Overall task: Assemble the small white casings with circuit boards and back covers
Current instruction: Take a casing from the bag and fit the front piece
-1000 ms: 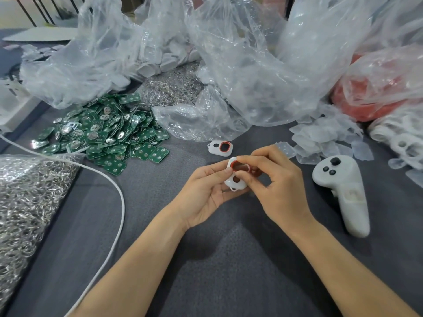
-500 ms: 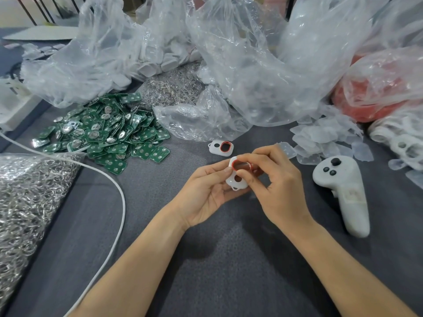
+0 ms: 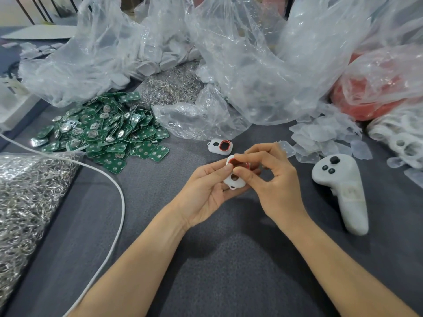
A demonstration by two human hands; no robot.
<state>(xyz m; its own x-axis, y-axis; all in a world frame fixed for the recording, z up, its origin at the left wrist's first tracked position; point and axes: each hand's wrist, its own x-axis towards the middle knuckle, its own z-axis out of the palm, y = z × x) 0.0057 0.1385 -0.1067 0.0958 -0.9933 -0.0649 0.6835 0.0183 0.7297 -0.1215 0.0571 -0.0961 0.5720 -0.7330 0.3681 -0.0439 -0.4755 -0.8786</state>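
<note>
white casing (image 3: 234, 179) cradled in the left hand (image 3: 206, 191) mid-worktop, long axis running twelve to six, right hand (image 3: 274, 186) fingers (image 3: 243, 174) pinched narrow on its red-rimmed top, circuit boards (image 3: 109, 136) lying at ten o'clock, nearer the left

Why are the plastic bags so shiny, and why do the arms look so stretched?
Head view: light bounces off the crinkly plastic bags, making white glare. Head view: the wide lens stretches the edges, so forearms look long, while the left hand, right hand and white casing in the middle look sharp.
</note>
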